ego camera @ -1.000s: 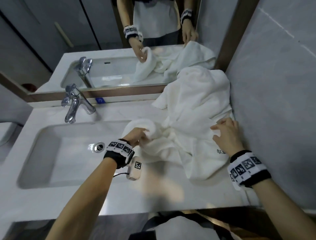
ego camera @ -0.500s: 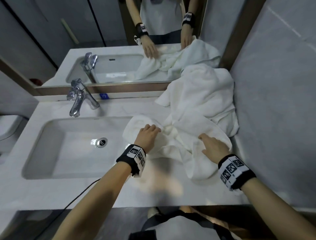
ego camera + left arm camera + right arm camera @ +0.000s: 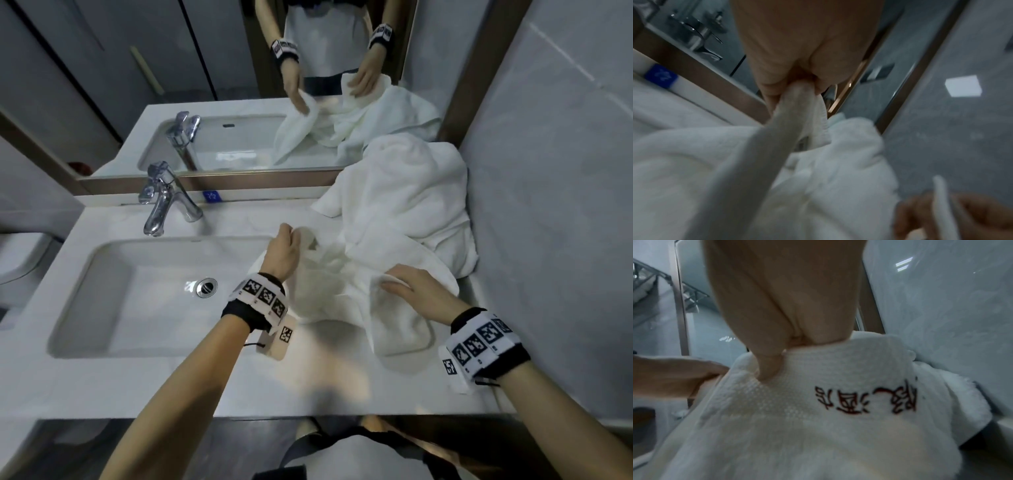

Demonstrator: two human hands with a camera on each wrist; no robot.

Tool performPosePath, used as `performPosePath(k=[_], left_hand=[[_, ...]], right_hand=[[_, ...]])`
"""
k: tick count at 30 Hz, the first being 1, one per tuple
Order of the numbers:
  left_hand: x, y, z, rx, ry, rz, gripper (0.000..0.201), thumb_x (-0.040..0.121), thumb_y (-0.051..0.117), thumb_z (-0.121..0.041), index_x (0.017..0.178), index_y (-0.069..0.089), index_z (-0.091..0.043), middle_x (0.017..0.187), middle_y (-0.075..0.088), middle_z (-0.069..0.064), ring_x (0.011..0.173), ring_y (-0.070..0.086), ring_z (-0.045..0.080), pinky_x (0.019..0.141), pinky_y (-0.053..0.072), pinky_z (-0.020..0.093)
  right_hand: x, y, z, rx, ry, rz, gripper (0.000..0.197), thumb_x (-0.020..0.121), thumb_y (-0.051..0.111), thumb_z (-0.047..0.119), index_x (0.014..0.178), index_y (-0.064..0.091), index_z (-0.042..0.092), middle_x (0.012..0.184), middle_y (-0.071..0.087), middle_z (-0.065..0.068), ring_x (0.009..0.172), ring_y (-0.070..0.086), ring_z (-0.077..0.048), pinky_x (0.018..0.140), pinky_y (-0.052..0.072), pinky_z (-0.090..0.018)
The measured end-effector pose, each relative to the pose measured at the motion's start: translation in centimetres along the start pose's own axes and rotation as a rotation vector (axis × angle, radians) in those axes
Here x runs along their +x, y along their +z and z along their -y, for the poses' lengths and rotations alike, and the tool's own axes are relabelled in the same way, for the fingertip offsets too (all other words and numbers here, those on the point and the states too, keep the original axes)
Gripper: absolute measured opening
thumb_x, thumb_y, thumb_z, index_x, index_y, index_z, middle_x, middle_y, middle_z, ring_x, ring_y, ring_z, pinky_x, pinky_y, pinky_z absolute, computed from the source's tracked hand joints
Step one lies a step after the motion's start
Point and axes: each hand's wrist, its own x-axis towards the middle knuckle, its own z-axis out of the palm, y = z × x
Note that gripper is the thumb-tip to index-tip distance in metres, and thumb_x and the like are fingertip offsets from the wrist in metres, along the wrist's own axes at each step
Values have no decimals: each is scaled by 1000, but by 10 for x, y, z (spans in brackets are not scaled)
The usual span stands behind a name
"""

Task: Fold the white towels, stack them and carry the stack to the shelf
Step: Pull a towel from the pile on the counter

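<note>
A crumpled white towel (image 3: 346, 284) lies on the counter to the right of the sink. My left hand (image 3: 291, 240) pinches its left edge (image 3: 803, 100) and lifts it a little. My right hand (image 3: 407, 291) grips the towel's near right edge, with the thumb pressed on the cloth (image 3: 768, 368) beside dark red embroidered characters (image 3: 869, 397). More white towel (image 3: 404, 192) is heaped behind, against the mirror and the right wall.
The sink basin (image 3: 113, 298) with its drain (image 3: 206, 287) lies to the left, the chrome tap (image 3: 164, 202) behind it. A mirror (image 3: 219, 85) runs along the back. A grey tiled wall (image 3: 555, 205) closes the right side. The counter's front edge (image 3: 274, 407) is near me.
My left hand has moved up and back, lifting the towel's edge. My right hand slid left from the wall side and closed on the near right edge of the towel.
</note>
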Motion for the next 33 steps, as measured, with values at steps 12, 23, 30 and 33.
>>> performPosePath(k=[12, 23, 30, 33], left_hand=[[-31, -26, -64, -812, -88, 86, 21, 94, 33, 4, 104, 44, -11, 91, 55, 9, 72, 53, 19, 60, 44, 31], [-56, 29, 27, -314, -324, 218, 21, 93, 48, -15, 108, 53, -2, 95, 53, 6, 90, 50, 20, 80, 39, 30], [-72, 20, 17, -515, -201, 245, 34, 86, 36, 11, 75, 57, -14, 78, 57, 1, 74, 52, 15, 63, 41, 20], [-77, 17, 11, -664, -255, 280, 38, 81, 34, 20, 84, 57, -11, 85, 62, 8, 75, 55, 22, 65, 44, 26]], right_hand=[[6, -34, 12, 281, -212, -197, 26, 95, 52, 17, 120, 58, 22, 133, 47, 16, 122, 38, 18, 95, 25, 4], [19, 18, 14, 229, -25, 46, 22, 92, 58, 25, 107, 65, 11, 110, 58, 7, 98, 55, -5, 81, 40, -16], [25, 23, 43, 235, -90, 73, 44, 93, 56, 29, 59, 41, 5, 63, 33, -5, 61, 32, -11, 60, 25, -27], [31, 27, 50, 265, -86, 63, 46, 93, 56, 30, 71, 53, -11, 67, 45, -10, 67, 40, -16, 66, 30, -32]])
